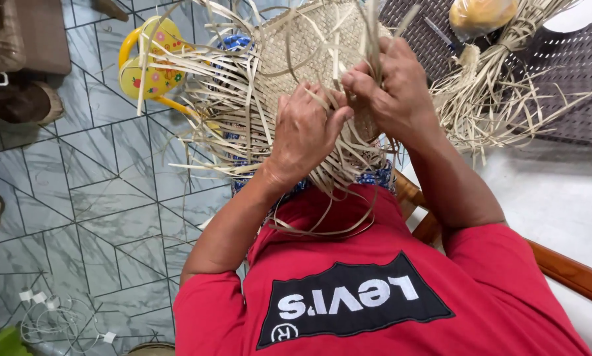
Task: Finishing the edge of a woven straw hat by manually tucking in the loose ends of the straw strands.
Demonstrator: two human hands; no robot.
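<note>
Pinching thin straw strips (349, 99), both the left hand (306, 132) and right hand (391, 86) grip the light, bendy woven mat (302, 46) at its loose edge.

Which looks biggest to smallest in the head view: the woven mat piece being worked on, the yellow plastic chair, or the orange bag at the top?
1. Woven mat piece, the largest, spreading under the left hand and right hand.
2. Yellow plastic chair.
3. Orange bag, smallest, though the frame edge cuts it off, so its full size is unsure.
</note>
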